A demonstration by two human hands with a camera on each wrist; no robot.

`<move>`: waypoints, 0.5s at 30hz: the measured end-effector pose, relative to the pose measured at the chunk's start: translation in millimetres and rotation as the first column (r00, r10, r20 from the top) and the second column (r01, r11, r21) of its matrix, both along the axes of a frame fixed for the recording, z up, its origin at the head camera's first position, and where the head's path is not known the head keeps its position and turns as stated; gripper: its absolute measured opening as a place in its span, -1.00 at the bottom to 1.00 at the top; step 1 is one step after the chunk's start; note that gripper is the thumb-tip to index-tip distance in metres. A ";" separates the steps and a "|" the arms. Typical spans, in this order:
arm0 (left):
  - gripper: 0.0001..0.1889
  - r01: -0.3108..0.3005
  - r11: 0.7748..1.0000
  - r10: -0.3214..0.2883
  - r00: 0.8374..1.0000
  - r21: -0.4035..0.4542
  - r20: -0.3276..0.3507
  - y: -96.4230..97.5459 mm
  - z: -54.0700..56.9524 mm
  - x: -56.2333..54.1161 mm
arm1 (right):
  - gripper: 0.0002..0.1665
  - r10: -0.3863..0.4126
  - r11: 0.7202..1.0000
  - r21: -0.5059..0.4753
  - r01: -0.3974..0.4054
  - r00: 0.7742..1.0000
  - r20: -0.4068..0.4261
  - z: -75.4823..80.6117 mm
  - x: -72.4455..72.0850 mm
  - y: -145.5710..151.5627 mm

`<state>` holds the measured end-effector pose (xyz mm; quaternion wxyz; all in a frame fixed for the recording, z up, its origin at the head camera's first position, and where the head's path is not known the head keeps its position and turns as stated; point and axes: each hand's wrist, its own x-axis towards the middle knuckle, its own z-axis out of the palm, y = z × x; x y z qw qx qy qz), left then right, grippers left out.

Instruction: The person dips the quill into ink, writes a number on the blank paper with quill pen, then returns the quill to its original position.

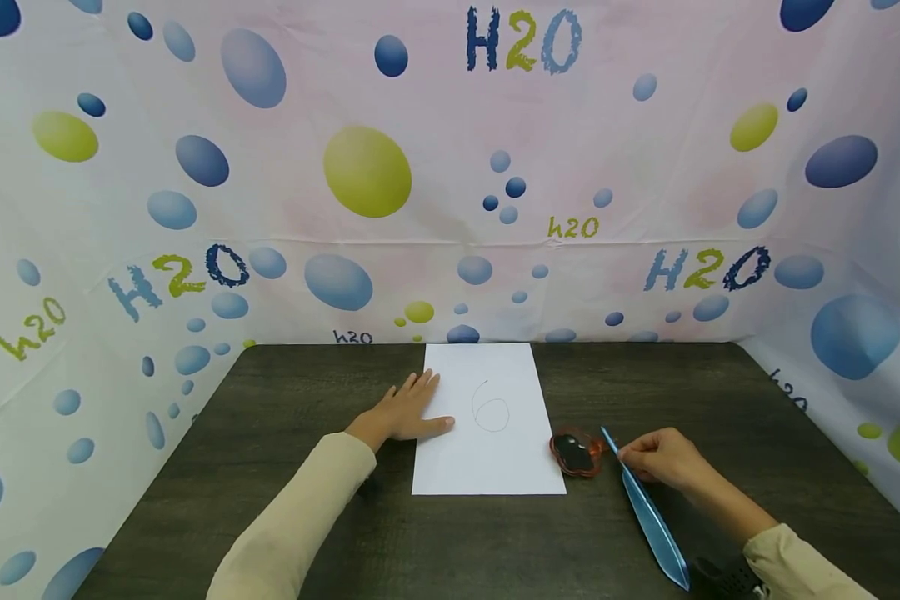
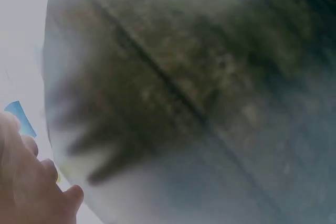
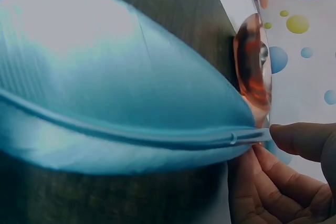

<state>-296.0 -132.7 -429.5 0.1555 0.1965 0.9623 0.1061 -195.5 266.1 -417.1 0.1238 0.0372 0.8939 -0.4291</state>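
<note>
My left hand point(image 1: 403, 413) rests with spread fingers on the left edge of a white sheet of paper point(image 1: 487, 467). A thin-lined figure 6 is drawn in the sheet's upper middle. Between thumb and fingers, my right hand point(image 1: 667, 458) pinches a blue feather quill point(image 1: 654, 527) near its narrow end. In the right wrist view, the broad vane of the quill fills the left side, and the thumb presses on its clear shaft. Just left of the quill's narrow end sits a small amber scalloped dish point(image 1: 576, 452) with a dark middle, by the paper's right edge.
The dark wooden table point(image 1: 307, 392) ends at a white backdrop point(image 1: 450, 167) with blue and green dots and H2O lettering. A dark object, hard to make out, lies beside the right sleeve. Much of the left wrist view is blurred.
</note>
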 end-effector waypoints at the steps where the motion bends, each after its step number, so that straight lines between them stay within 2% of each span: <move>1: -0.03 0.002 1.000 -0.002 1.000 0.001 -0.011 0.1 1.5 -0.4 | -0.69 0.007 1.000 0.009 -0.007 1.000 -0.001 1.5 -0.6 0.6; 5: -0.04 0.002 1.000 -0.002 0.999 0.014 -0.047 0.0 11.9 -2.7 | -0.65 0.076 0.992 0.104 -0.071 0.996 -0.045 13.5 -4.5 4.1; 9: -0.07 -0.002 0.998 0.008 0.996 0.069 -0.087 -3.4 27.4 -4.9 | -0.58 0.146 0.969 0.217 -0.117 0.982 -0.123 34.3 -10.8 8.3; 15: -0.10 -0.013 0.993 0.032 0.987 0.117 -0.156 -14.0 56.8 -5.1 | -0.45 0.191 0.947 0.305 -0.101 0.941 -0.280 66.4 -19.4 18.5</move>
